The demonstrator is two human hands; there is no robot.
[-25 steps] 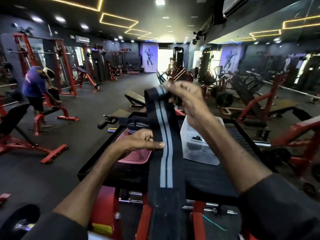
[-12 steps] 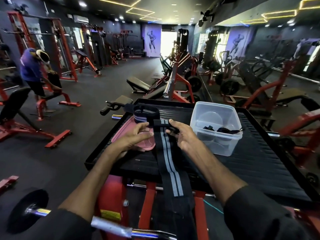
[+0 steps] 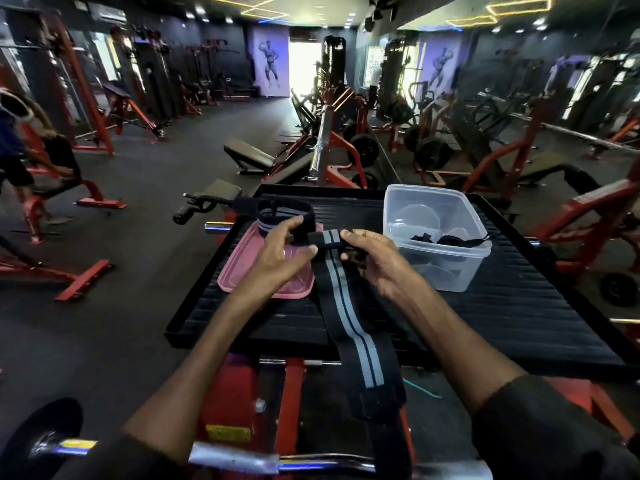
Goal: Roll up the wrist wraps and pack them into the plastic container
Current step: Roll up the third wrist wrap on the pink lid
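Observation:
A long black wrist wrap with two grey stripes lies down the black ribbed platform and hangs over its near edge. My left hand and my right hand both pinch its far end, which is folded over. A second wrap lies loosely coiled at the far left of the platform. The clear plastic container stands open to the right of my right hand, with dark straps inside. Its pink lid lies flat under my left hand.
The platform sits on a red machine frame, with a chrome bar across the bottom of the view. Benches, a barbell and red machines fill the gym floor behind. A person bends at the far left.
The wrap was held up high in front of me; it has come down onto the platform, and both hands now work its far end. The view has tilted down.

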